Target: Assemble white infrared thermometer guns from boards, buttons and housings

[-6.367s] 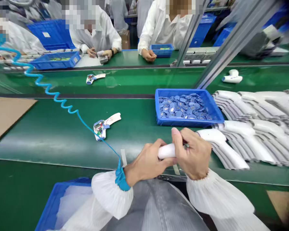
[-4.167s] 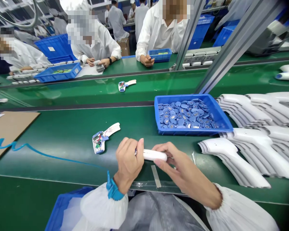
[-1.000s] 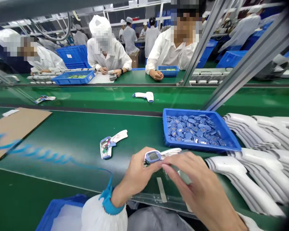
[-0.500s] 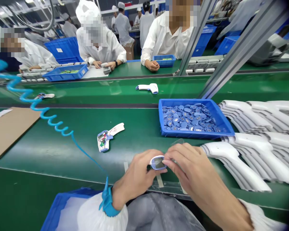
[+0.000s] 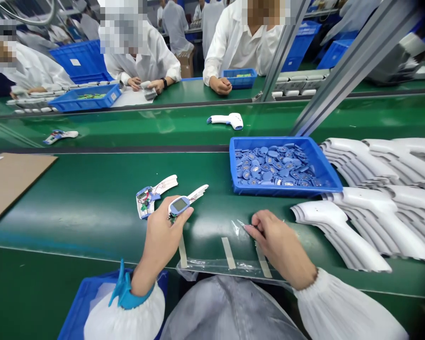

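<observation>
My left hand grips a white thermometer shell with a blue-framed display, its handle pointing up and right. Just left of that hand, an opened thermometer lies on the green belt, its circuit board showing. My right hand is well to the right, its fingertips pinching a small piece of clear film. Stacked white thermometer housings lie just beyond and to the right of that hand.
A blue tray of blue round parts stands ahead. Tape strips hold plastic sheeting along the belt's near edge. A blue bin sits below left, with cardboard on the left. Co-workers sit beyond a farther belt.
My hands have come apart. The left has carried the display shell left, next to the opened thermometer, and the right has moved right and lower with the clear film.
</observation>
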The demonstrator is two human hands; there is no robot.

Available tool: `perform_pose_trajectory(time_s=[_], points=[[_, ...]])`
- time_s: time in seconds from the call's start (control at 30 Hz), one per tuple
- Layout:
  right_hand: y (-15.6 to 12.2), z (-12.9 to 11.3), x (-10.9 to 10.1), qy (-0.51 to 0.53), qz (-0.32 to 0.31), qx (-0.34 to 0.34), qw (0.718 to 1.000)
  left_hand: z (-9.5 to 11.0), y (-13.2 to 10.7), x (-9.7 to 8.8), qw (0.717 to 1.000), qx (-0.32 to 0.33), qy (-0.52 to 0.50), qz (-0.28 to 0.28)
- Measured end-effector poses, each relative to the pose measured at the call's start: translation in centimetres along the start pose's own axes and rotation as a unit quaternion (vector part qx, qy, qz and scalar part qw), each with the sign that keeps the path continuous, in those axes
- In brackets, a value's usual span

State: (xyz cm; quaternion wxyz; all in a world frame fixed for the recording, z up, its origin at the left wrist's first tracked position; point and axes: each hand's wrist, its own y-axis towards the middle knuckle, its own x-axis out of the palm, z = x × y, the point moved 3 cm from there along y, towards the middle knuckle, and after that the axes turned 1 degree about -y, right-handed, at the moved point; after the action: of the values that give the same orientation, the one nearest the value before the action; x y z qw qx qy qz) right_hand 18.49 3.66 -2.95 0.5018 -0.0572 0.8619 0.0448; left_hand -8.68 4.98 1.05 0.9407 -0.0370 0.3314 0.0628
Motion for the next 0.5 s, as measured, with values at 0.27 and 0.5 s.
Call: perform_pose_trajectory(time_s=[0.27, 0.5], points=[[-1.1, -2.8, 1.3, 0.064, 0.052, -0.057, 0.995, -0.7, -0.3, 1.0, 0.955, -0.109, -0.275, -0.029], [-3.8, 1.2, -4.8, -0.081, 0.223, -0.02, 0.971, 1.2, -1.4, 2.1, 0.894, -0.137, -0.378, -0.197]])
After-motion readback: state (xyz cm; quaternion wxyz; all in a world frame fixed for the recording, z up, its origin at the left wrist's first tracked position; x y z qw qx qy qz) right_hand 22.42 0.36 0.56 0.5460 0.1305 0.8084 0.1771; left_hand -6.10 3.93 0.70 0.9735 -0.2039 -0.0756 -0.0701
